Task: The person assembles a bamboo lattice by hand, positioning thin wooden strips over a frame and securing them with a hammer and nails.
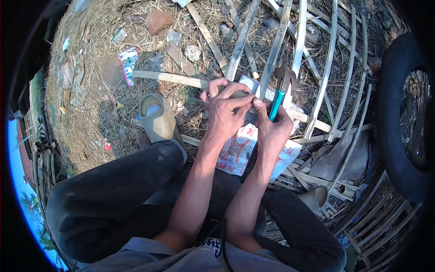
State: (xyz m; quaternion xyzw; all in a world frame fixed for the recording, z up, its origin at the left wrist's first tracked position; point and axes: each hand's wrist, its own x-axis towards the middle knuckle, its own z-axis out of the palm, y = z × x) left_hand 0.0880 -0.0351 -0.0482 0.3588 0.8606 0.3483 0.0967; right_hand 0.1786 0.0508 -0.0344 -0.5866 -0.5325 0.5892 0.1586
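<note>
My left hand (226,109) is closed, its fingers bent over the wooden strips, the fingertips pinched against my right thumb. Whatever lies between those fingertips is too small or hidden to make out. My right hand (275,127) is wrapped round a hammer (276,105) with a teal shaft. Its dark metal head points away from me, and the black ribbed grip shows beside my right wrist. Beneath both hands, a pale wooden strip (170,78) runs leftward out of a lattice of crossed strips (275,45). A printed white and red sheet (233,154) lies under my wrists.
A black tyre (394,122) stands at the right. More slatted wood (385,231) lies below it. My feet wear olive clogs (158,120) on either side of the work. Dry straw, a reddish stone (158,21) and a colourful wrapper (128,63) cover the ground on the left.
</note>
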